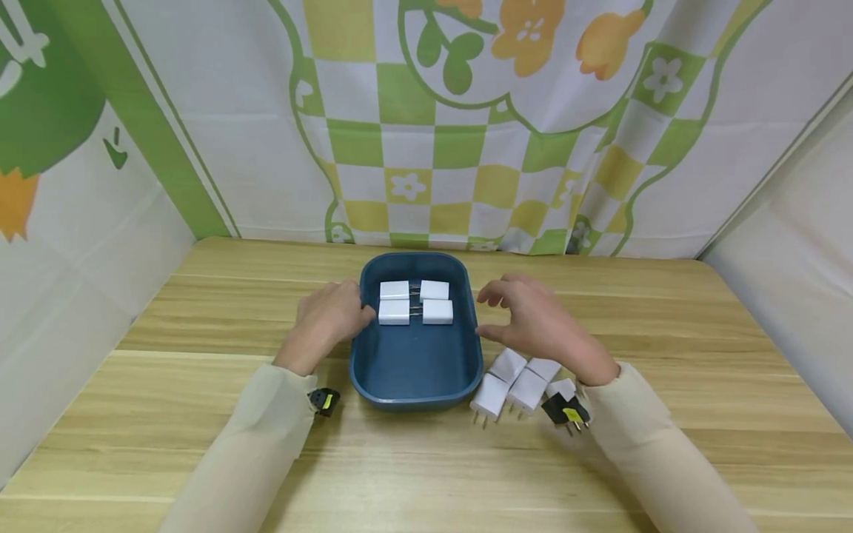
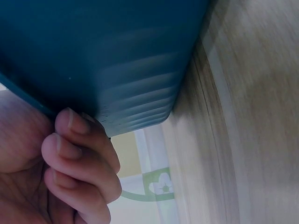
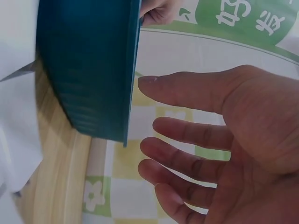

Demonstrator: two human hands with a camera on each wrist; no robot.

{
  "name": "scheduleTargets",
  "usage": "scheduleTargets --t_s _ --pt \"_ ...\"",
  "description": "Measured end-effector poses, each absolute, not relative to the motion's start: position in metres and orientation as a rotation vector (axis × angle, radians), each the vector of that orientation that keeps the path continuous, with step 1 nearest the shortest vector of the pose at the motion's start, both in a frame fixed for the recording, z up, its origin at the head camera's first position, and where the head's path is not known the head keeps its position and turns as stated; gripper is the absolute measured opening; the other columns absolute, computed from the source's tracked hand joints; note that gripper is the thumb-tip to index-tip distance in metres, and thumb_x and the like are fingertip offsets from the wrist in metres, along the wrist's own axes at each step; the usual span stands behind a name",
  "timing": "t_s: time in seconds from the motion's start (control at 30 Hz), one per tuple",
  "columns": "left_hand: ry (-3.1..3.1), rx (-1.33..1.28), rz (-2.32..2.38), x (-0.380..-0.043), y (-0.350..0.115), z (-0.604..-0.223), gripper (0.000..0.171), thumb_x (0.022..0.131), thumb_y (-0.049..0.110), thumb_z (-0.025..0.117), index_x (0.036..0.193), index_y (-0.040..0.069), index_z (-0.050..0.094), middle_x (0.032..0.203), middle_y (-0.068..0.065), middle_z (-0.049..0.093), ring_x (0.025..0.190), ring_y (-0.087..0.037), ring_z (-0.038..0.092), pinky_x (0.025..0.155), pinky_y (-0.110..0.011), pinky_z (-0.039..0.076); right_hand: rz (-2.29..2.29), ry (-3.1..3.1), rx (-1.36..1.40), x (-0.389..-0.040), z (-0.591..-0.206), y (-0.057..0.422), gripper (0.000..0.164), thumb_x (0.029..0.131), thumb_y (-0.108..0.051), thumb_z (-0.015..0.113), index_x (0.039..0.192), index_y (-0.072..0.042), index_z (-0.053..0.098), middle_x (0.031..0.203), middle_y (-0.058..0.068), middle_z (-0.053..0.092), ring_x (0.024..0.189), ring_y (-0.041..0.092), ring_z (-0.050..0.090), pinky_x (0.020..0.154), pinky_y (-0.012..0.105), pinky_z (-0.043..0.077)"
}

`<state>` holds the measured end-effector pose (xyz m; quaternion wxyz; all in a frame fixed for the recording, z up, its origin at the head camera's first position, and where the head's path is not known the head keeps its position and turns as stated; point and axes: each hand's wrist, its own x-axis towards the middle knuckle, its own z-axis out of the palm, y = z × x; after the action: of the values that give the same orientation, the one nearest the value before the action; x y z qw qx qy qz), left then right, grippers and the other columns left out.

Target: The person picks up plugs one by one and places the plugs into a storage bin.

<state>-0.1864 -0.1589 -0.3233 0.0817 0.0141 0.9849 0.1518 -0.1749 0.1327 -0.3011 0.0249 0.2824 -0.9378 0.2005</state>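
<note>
A dark blue plastic bin (image 1: 416, 370) sits mid-table, with several white charger plugs (image 1: 395, 312) in its far half, their prongs facing inward in pairs. My left hand (image 1: 329, 314) pinches the bin's left rim, thumb over the edge and curled fingers (image 2: 86, 163) against the outer wall. Beside the right rim, my right hand (image 1: 533, 314) has its fingers loosely bent and spread from the thumb. In the right wrist view this hand (image 3: 233, 135) holds nothing. Below it lies a group of white charger plugs (image 1: 489, 396), prongs toward me, partly hidden by the right wrist.
Black devices with yellow marks show at the left cuff (image 1: 324, 401) and the right cuff (image 1: 566, 409). A light wooden table (image 1: 426, 474) carries everything. Behind it hangs a green, yellow and white checked curtain (image 1: 413, 141), with pale cloth walls at both sides.
</note>
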Motion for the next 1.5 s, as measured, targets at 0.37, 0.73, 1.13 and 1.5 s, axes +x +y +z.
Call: scheduleTargets --t_s 0.37,0.73,1.13,1.5 --pt "2.951 0.040 0.443 -0.187 -0.160 -0.322 0.029 0.098 0.026 0.059 0.081 0.004 0.063 0.067 -0.007 0.054 0.061 -0.023 0.053 0.053 -0.034 0.042 0.574 -2.943 0.910 -0.172 -0.307 0.150 0.031 0.081 -0.018 0.085 0.106 -0.007 0.073 0.097 0.005 0.068 0.093 0.027 0.064 0.080 0.043 0.050" --pt "2.940 0.055 0.456 -0.185 -0.158 -0.323 0.031 0.099 0.026 0.059 0.077 0.005 0.063 0.063 -0.006 0.053 0.057 -0.020 0.052 0.050 -0.032 0.040 0.394 -3.069 1.076 -0.169 -0.313 0.155 0.030 0.078 -0.008 0.083 0.106 -0.009 0.072 0.101 0.004 0.068 0.094 0.024 0.064 0.083 0.043 0.051" --pt "2.944 0.051 0.455 -0.186 -0.159 -0.323 0.032 0.100 0.026 0.059 0.076 0.006 0.062 0.063 -0.006 0.053 0.057 -0.020 0.052 0.051 -0.032 0.040 0.378 -3.138 1.165 -0.168 -0.317 0.154 0.036 0.074 0.000 0.084 0.107 -0.011 0.074 0.107 0.003 0.067 0.102 0.026 0.063 0.090 0.044 0.051" --pt "2.937 0.026 0.452 -0.186 -0.159 -0.323 0.032 0.099 0.027 0.059 0.076 0.005 0.063 0.065 -0.007 0.054 0.058 -0.021 0.052 0.051 -0.033 0.040 0.329 -3.145 1.196 -0.170 -0.322 0.154 0.035 0.073 -0.003 0.085 0.105 -0.011 0.074 0.105 0.002 0.066 0.099 0.025 0.061 0.088 0.044 0.050"
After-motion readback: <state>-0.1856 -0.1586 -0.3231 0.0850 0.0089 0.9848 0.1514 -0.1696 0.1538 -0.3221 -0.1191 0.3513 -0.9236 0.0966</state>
